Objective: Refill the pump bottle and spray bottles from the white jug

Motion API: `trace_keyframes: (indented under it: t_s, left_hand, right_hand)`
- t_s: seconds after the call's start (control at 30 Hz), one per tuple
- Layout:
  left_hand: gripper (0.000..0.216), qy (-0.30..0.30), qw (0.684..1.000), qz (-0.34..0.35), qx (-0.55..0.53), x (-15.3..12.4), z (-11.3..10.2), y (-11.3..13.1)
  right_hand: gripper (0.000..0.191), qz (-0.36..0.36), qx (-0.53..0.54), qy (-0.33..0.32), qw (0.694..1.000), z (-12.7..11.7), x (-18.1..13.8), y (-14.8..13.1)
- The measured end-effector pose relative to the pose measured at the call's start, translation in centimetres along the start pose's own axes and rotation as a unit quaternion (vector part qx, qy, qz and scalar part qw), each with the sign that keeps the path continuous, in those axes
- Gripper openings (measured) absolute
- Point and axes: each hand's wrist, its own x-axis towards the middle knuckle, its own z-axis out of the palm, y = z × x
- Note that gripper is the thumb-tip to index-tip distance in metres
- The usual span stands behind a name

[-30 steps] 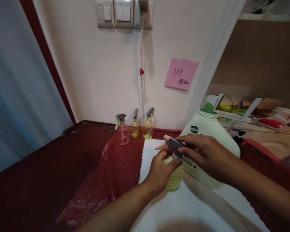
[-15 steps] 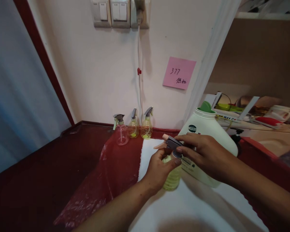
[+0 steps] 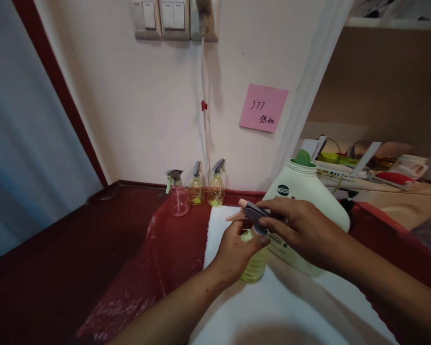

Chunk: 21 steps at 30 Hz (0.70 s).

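Note:
A spray bottle (image 3: pixel 255 266) with a ribbed, yellow-green body stands on the white cloth (image 3: pixel 273 316). Around its neck and upper body my left hand (image 3: pixel 233 251) is closed, the thumb across the front. On top of the bottle sits a dark grey spray head (image 3: pixel 254 212) with a pinkish nozzle and trigger pointing left. The fingers of my right hand (image 3: pixel 294 223) pinch this spray head from the right. Right behind stands a large pale green jug (image 3: pixel 321 206) with a green piece in its open mouth, partly covered by my right hand.
By the wall stand a clear pinkish spray bottle (image 3: pixel 178 203) and two yellowish spray bottles, (image 3: pixel 197 191) the left one and the right one (image 3: pixel 216 191). A cord (image 3: pixel 203 72) hangs from a socket. Shelf items (image 3: pixel 395 177) and a black pump top (image 3: pixel 348 196) are at right.
The whole view has shifted slightly, so things sit a little further left. Both hands keep their hold on the spray bottle and its head.

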Motion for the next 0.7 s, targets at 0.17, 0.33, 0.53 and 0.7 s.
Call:
trace_keyframes:
  t_s: [0.17, 0.33, 0.53, 0.7]
  left_hand:
    - [0.037, -0.022, 1.0, 0.012, -0.001, -0.2, -0.3, -0.4]
    - [0.042, -0.027, 0.999, 0.02, 0.003, -0.2, -0.6, -0.7]
    - [0.035, -0.036, 0.999, -0.013, -0.028, -0.6, -1.0, -0.6]
    - [0.029, -0.015, 0.999, -0.012, -0.051, -0.8, -1.0, -0.9]
  right_hand:
    - [0.029, 0.006, -0.004, -0.001, 1.0, 0.0, 0.1, -0.2]
    - [0.028, 0.018, 0.013, 0.02, 1.0, 0.5, -0.2, -0.2]
    - [0.077, 0.081, 0.158, 0.086, 0.98, 2.6, -3.0, 0.8]
    - [0.103, 0.184, 0.32, 0.089, 0.925, 6.0, -6.0, 2.1]
